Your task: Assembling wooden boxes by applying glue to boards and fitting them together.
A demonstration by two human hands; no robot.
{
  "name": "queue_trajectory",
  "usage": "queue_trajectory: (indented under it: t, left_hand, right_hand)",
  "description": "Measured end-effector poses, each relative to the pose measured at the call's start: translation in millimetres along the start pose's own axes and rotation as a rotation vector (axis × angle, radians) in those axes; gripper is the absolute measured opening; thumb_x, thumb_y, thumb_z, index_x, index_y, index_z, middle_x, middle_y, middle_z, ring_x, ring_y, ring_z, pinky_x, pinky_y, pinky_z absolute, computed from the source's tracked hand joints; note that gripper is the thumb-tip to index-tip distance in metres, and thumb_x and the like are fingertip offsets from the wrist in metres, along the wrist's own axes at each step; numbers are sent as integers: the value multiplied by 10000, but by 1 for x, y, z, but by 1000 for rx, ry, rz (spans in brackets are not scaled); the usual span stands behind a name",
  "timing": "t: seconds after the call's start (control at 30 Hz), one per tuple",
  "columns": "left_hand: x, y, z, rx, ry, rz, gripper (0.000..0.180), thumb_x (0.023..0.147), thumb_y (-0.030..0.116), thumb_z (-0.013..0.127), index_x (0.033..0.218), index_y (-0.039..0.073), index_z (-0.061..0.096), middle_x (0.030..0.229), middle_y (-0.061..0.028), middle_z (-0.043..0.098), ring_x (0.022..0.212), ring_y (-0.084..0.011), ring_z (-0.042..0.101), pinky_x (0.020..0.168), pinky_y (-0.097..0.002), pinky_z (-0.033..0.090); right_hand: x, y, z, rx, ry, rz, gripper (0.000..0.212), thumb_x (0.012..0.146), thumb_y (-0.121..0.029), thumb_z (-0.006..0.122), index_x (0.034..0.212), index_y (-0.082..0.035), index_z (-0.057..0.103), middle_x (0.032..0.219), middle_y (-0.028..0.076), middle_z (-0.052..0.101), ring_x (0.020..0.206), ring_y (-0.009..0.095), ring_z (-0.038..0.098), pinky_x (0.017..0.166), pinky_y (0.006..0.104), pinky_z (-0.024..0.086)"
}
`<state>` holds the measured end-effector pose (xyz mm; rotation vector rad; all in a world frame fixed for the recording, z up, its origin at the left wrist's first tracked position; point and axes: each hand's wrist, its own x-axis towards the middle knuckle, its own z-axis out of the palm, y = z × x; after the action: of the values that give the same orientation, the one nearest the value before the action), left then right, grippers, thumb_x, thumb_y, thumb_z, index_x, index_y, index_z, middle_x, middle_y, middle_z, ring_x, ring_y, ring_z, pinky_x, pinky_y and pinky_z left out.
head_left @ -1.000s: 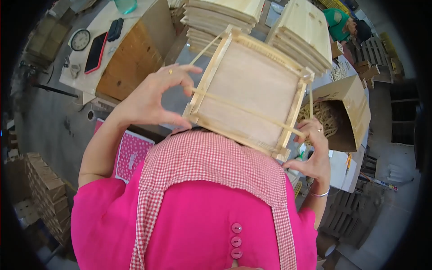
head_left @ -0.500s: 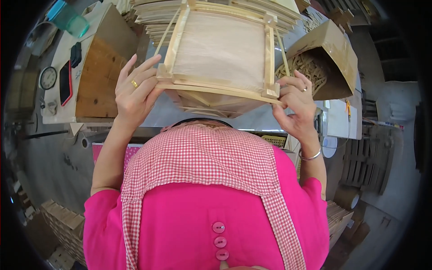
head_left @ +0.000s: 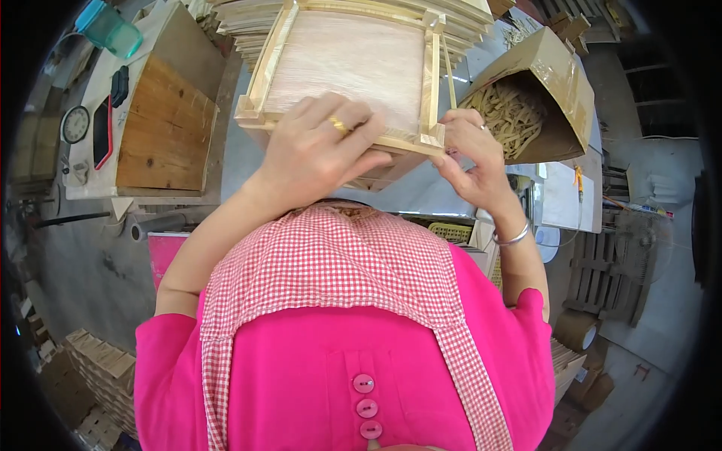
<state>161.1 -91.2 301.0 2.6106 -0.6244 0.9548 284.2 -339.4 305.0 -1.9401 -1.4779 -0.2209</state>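
A light wooden box (head_left: 346,68) with a raised rim frame and corner blocks is tilted in front of me. My left hand (head_left: 320,150) lies over its near rail, fingers bent and a little blurred, with thumb and index finger apart. I see nothing held in it. At the near right corner my right hand (head_left: 474,158) is closed, its fingertips pinching the lower end of a thin tan band (head_left: 449,75). That band runs up along the box's right side. My left hand hides part of the near rail.
Behind the box stands a stack of thin wooden panels (head_left: 244,34). To the right, an open cardboard box (head_left: 556,83) holds many tan strips. On the left, a wooden box (head_left: 169,124) adjoins a surface with a phone (head_left: 103,131), a round clock (head_left: 76,125) and a teal cup (head_left: 109,28).
My left hand has left the box's near left corner and moved right over the near rail. The box has shifted slightly left. The left-side band no longer shows; my right hand stays by its corner.
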Motion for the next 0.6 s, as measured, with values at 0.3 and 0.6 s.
queue_trajectory:
  t: [0.3, 0.6]
  left_hand:
    - [-3, -3, 18, 24, 151, 11, 435, 694, 284, 858, 1056, 71, 746, 864, -3, 633, 714, -193, 531, 592, -326, 441]
    - [-4, -8, 22, 72, 127, -52, 348, 718, 335, 796, 969, 106, 723, 824, 13, 572, 779, -195, 549, 630, -327, 434]
  right_hand:
    - [31, 74, -56, -289, -95, 247, 328, 961, -271, 649, 760, -13, 626, 660, 157, 542, 646, 346, 545, 594, 423, 440]
    - [91, -76, 2, -571, -331, -52, 212, 885, -255, 677, 769, -77, 665, 752, 102, 660, 744, 297, 648, 669, 427, 501]
